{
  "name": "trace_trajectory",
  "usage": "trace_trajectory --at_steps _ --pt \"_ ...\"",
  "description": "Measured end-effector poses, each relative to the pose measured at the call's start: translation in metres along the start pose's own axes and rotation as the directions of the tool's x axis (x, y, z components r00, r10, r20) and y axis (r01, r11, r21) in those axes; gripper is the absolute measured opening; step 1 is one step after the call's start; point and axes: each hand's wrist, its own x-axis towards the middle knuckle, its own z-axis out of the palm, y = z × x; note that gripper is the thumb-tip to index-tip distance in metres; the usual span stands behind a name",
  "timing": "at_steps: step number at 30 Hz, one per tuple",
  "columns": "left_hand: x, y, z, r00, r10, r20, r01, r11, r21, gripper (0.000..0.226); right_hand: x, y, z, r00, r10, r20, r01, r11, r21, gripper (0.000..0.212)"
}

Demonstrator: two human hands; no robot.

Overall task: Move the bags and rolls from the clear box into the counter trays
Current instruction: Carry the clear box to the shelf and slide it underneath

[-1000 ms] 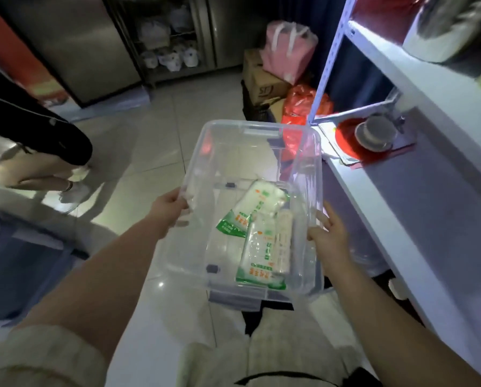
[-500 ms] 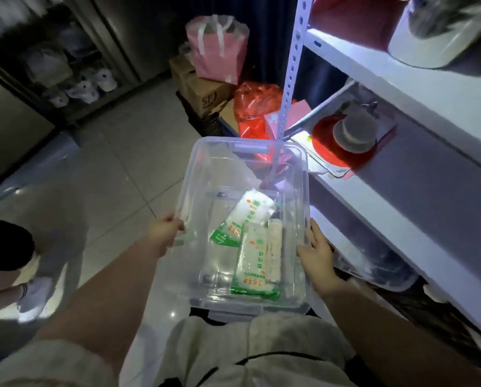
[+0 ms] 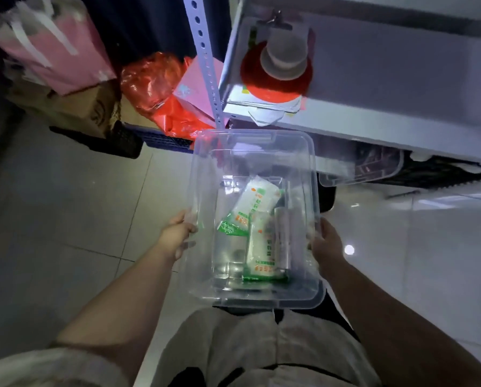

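Hands carry the load: the left hand (image 3: 178,234) and right hand (image 3: 327,243) each have a closed grip on a long side of the box (image 3: 261,146), held above the floor (image 3: 66,205) in front of the body. Inside lie two white-and-green bags (image 3: 259,247), one leaning on the other, with a roll (image 3: 282,238) beside them. No trays show, so this looks like the carrying step; next the box likely needs setting down near them before emptying. Compared with a moment ago, the view has tipped further down and the shelf (image 3: 373,129) now sits closer on the right.
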Motion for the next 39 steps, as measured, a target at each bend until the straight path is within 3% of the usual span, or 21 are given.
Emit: trace_trajectory --at_steps 5,9,12,16,18,22,25,29,31,34,39 --pt "0.046 0.005 0.026 0.998 -0.017 0.057 0.011 0.996 0.092 0.059 0.033 0.023 0.002 0.988 0.104 -0.112 -0.09 0.988 0.122 0.041" --pt "0.089 0.018 0.06 0.997 -0.001 0.081 -0.005 0.997 0.073 0.059 0.086 0.024 0.007 0.974 0.132 -0.185 -0.102 0.981 0.162 0.056" --pt "0.124 0.033 0.08 0.998 0.033 0.058 -0.037 0.997 0.062 0.061 0.132 0.018 0.01 0.983 0.093 -0.161 -0.073 0.989 0.128 0.052" --pt "0.167 0.059 0.106 0.994 0.101 0.045 -0.104 0.993 0.064 0.06 0.186 0.002 0.016 0.991 0.033 -0.126 -0.029 0.999 0.032 0.073" --pt "0.185 0.071 0.116 0.991 0.125 0.042 -0.128 0.99 0.065 0.057 0.208 -0.003 0.019 0.994 0.009 -0.107 -0.013 0.999 -0.038 0.069" --pt "0.214 0.079 0.126 0.991 0.129 0.039 -0.131 0.991 0.042 0.055 0.232 -0.004 0.021 0.992 -0.081 -0.101 0.073 0.994 -0.081 0.034" --pt "0.226 0.08 0.131 0.989 0.141 0.053 -0.142 0.99 0.023 0.056 0.237 0.013 0.015 0.993 0.051 -0.11 -0.044 0.997 0.066 0.027" --pt "0.234 0.093 0.142 0.977 0.187 0.103 -0.192 0.981 0.036 0.059 0.217 0.054 0.007 0.931 0.331 0.153 -0.357 0.914 0.193 0.03" --pt "0.237 0.1 0.144 0.971 0.204 0.12 -0.213 0.975 0.061 0.057 0.211 0.065 0.012 0.919 0.338 0.202 -0.384 0.883 0.268 0.034" --pt "0.239 0.104 0.135 0.97 0.207 0.126 -0.219 0.972 0.091 0.051 0.21 0.068 0.021 0.927 0.339 0.161 -0.374 0.862 0.341 0.03" --pt "0.221 0.072 0.106 0.991 0.111 0.079 -0.12 0.986 0.12 0.026 0.2 0.074 0.031 0.919 0.369 0.137 -0.39 0.804 0.449 0.024"
